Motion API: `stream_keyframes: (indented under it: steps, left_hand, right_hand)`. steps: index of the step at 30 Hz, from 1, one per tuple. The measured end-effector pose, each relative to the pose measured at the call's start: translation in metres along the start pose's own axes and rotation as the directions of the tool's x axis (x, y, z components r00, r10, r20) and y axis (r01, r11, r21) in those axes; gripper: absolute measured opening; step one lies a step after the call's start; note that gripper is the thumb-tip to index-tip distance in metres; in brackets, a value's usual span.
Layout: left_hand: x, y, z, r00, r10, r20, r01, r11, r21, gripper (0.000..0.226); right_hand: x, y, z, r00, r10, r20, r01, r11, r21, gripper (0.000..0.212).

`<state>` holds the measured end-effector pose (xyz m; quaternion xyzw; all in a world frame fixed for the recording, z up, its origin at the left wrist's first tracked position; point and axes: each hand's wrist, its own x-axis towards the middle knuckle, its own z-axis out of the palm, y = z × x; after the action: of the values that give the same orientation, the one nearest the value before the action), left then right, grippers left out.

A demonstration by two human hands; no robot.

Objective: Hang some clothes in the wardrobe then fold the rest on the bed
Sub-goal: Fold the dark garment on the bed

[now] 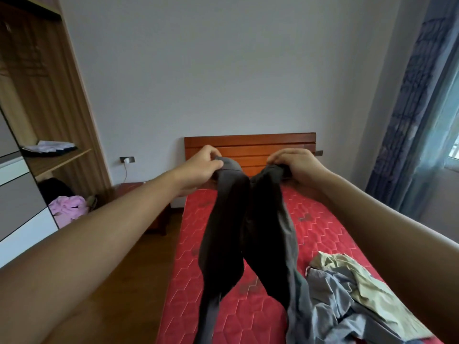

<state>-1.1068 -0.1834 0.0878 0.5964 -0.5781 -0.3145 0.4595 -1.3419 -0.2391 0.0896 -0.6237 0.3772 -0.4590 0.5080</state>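
Note:
A dark grey garment hangs in the air over the red quilted bed, its two long parts dangling down to the mattress. My left hand pinches its top edge on the left. My right hand grips the top edge on the right. Both arms are stretched out toward the wooden headboard. A loose heap of clothes, pale green and grey-blue, lies on the bed at the lower right. The wardrobe stands open at the left.
A wardrobe shelf holds folded papers or cloth. A pink garment lies low by the wardrobe. A small wooden bedside table stands between wardrobe and bed. A blue curtain and window are at the right. Wooden floor runs along the bed's left side.

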Motion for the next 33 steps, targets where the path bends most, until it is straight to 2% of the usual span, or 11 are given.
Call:
stream_keyframes:
  steps: [6,9,12,14,16,20,23,25,28,31,33]
  left_hand:
    - [-0.008,0.028,0.027,0.982,0.102,0.157,-0.113,0.991,0.068,0.02]
    - [-0.011,0.032,0.03,0.978,0.099,0.184,-0.112,0.992,0.061,0.014]
    - [-0.014,0.036,0.037,0.976,0.088,0.199,-0.086,0.996,-0.016,0.011]
    - [-0.014,0.035,0.037,0.97,0.099,0.224,-0.088,0.994,-0.058,0.031]
    - [-0.011,0.029,0.034,0.959,0.145,0.245,-0.154,0.988,0.017,0.048]
    - [-0.002,0.015,0.02,0.975,0.162,0.15,-0.174,0.982,0.07,0.038]
    - [0.002,0.01,0.003,0.983,0.162,0.086,-0.165,0.986,0.03,0.038]
    - [0.003,0.009,-0.007,0.981,0.159,0.107,-0.164,0.985,0.046,0.039]
    - [0.0,0.002,-0.014,0.98,0.148,0.135,-0.177,0.955,0.239,0.034]
    - [-0.004,-0.01,-0.017,0.982,0.157,0.104,-0.182,0.933,0.31,0.018]
    - [-0.007,-0.009,-0.018,0.984,0.174,0.047,-0.18,0.953,0.244,0.015]
  right_hand:
    - [-0.009,-0.024,0.01,0.918,0.141,0.372,-0.102,0.987,-0.125,0.043]
    - [-0.006,-0.019,0.011,0.949,-0.01,0.314,0.146,0.899,-0.414,0.026]
    - [-0.004,-0.016,0.015,0.943,-0.175,0.283,0.326,0.653,-0.684,0.015]
    - [-0.004,-0.017,0.015,0.934,-0.248,0.257,0.354,0.553,-0.754,0.013]
    - [-0.002,-0.015,0.011,0.935,-0.278,0.221,0.345,0.558,-0.755,0.013]
    - [0.008,0.01,-0.015,0.975,-0.158,0.154,0.207,0.413,-0.887,0.052]
    - [0.0,0.03,-0.041,0.957,0.133,0.257,0.133,0.587,-0.799,0.032]
    - [-0.006,0.032,-0.047,0.933,0.184,0.308,0.128,0.631,-0.765,0.01]
    - [0.003,0.011,-0.048,0.971,-0.002,0.241,0.198,0.572,-0.796,0.021]
    - [0.016,-0.018,-0.045,0.966,-0.251,0.059,0.24,0.794,-0.559,0.021]
    - [0.014,-0.025,-0.036,0.972,-0.227,0.06,0.233,0.893,-0.385,0.032]
